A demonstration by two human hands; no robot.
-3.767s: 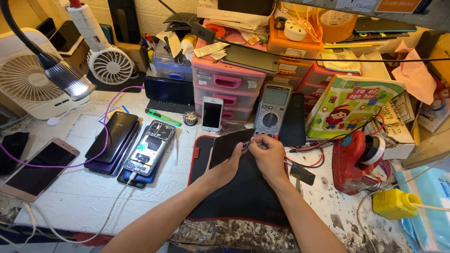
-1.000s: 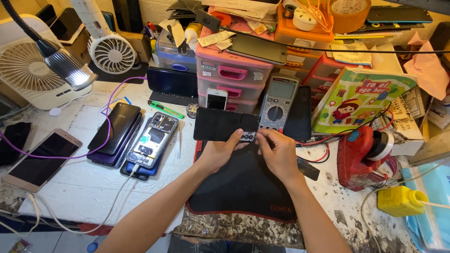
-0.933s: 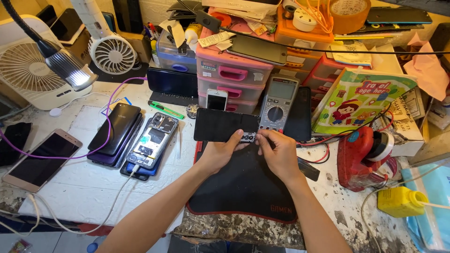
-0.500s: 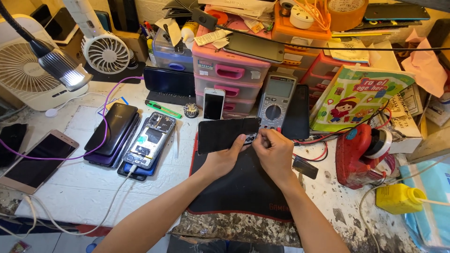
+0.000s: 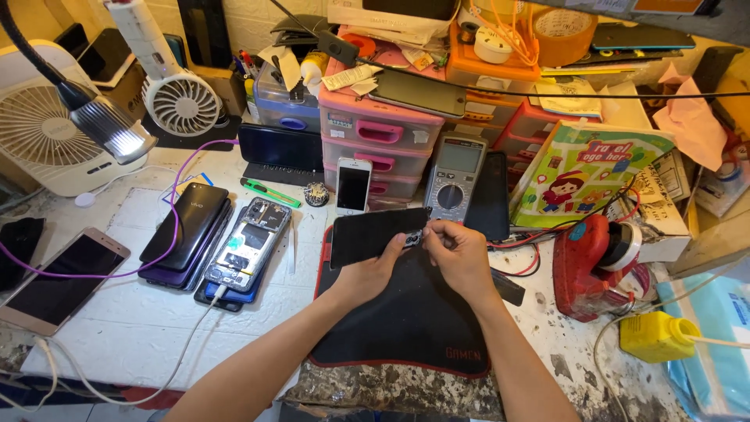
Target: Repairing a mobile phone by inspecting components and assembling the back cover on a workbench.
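Two fans (image 5: 47, 129), three pink drawers (image 5: 379, 131)

White worn surface (image 5: 117, 344) with chipped front edge; pale tiled wall (image 5: 258, 16) behind; gooseneck lamp (image 5: 117, 137) lit at left.

Light is coming in bright and pretty even here, mostly from the gooseneck lamp (image 5: 117, 134) glowing at the left, so the white tabletop (image 5: 125, 336) is looking a bit washed out. Glare is bouncing off the dark phone screens (image 5: 187, 230). Shadows are staying soft and short under the hands. Wide-angle distortion is bending the edges, and the corners are going slightly soft, while the centre is staying sharp.
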